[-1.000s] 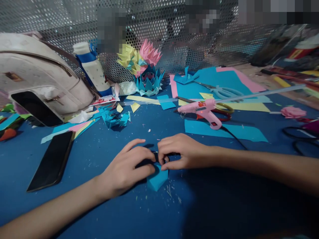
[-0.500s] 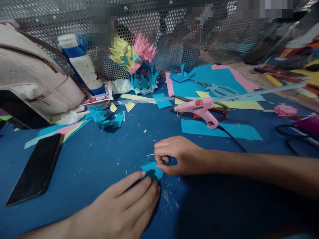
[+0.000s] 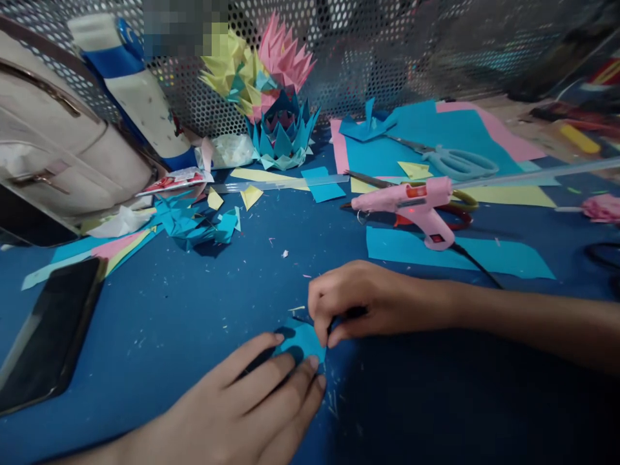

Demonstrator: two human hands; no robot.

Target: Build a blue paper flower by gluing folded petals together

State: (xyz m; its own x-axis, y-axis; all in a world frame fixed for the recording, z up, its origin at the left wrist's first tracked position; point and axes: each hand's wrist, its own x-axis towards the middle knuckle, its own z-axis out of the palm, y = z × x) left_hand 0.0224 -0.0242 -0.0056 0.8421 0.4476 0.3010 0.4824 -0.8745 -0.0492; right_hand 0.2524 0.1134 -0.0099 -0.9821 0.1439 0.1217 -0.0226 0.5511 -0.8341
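Observation:
A small piece of blue paper (image 3: 303, 337) lies on the blue tabletop between my hands. My left hand (image 3: 252, 394) rests flat with its fingers stretched out, the fingertips pressing the near side of the paper. At the paper's right edge, my right hand (image 3: 365, 303) has thumb and forefinger pinched together on it. Beyond my right hand lie a pink glue gun (image 3: 411, 203) and a long blue paper strip (image 3: 455, 252). The fingers partly cover the paper, so its full shape is hidden.
At the back stand folded paper flowers (image 3: 283, 132) and a white-and-blue bottle (image 3: 140, 97). A phone (image 3: 51, 329) lies left, near a pale bag (image 3: 62, 135). Light-blue scissors (image 3: 460, 161) rest on coloured sheets; folded blue paper pieces (image 3: 194, 223) sit left of centre.
The view has moved in closer. My right thumb and forefinger have closed on the paper's right edge, lower than before. My left hand still presses on the paper.

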